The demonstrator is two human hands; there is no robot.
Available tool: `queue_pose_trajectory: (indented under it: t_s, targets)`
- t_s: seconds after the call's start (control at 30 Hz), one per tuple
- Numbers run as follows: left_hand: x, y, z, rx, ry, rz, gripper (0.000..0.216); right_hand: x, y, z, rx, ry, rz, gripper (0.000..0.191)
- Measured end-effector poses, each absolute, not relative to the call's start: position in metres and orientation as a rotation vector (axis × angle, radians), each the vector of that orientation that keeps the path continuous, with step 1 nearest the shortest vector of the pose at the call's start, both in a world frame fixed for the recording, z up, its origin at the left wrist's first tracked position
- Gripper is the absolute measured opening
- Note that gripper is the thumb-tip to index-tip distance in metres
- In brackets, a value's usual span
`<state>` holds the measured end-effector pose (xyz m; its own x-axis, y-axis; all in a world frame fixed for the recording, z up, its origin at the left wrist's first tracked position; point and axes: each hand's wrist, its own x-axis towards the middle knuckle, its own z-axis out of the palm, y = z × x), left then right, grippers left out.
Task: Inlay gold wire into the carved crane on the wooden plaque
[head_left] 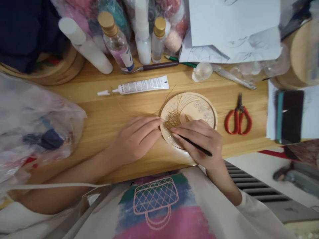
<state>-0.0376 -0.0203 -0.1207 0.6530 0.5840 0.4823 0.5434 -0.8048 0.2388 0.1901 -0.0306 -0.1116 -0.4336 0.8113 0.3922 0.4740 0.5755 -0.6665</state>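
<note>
A round wooden plaque (pixel 203 116) with a raised rim lies on the table, printed with fine lines and flowers. Gold wire (pixel 171 118) loops densely over its left part. My left hand (pixel 139 137) grips the plaque's left rim with its fingers close together; the thumb is mostly hidden. Pinched in my right hand (pixel 204 139) is a slim black tool (pixel 195 146), its working end hidden by the fingers. That hand rests over the plaque's lower right. A loose strand of gold wire runs off the upper left rim.
Red-handled pliers (pixel 238 118) lie to the right, with a phone (pixel 290 116) beyond. Behind the plaque are a glue tube (pixel 143 85), its cap (pixel 103 93), bottles (pixel 117 43), a dark-handled tool (pixel 159 65) and paper sheets (pixel 234 26). A plastic bag (pixel 37 122) stands left.
</note>
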Motion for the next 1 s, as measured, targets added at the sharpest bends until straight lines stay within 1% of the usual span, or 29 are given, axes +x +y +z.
queue_pose_trajectory:
  t_s: [0.23,0.4,0.6,0.9,1.0]
  targets:
    - [-0.0399,-0.0270,-0.1221,2.802,0.823,0.796,0.009,0.1906,-0.0280,-0.1161,-0.994,-2.151,0.574,0.019]
    - [-0.0403,-0.0287,-0.1258,2.831,0.858,0.772,0.013,0.1892,-0.0272,-0.1167,-1.000,-2.170,0.571,0.019]
    - [-0.0406,-0.0286,-0.1261,2.856,0.789,0.775,0.016,0.1890,-0.0255,-0.1173,-0.982,-2.178,0.575,0.019]
    - [-0.0386,-0.0278,-0.1261,2.906,0.792,0.751,0.017,0.1891,-0.0261,-0.1171,-0.992,-2.162,0.590,0.020]
    - [-0.0380,-0.0257,-0.1230,2.909,0.767,0.733,0.013,0.1895,-0.0263,-0.1174,-0.998,-2.159,0.604,0.020]
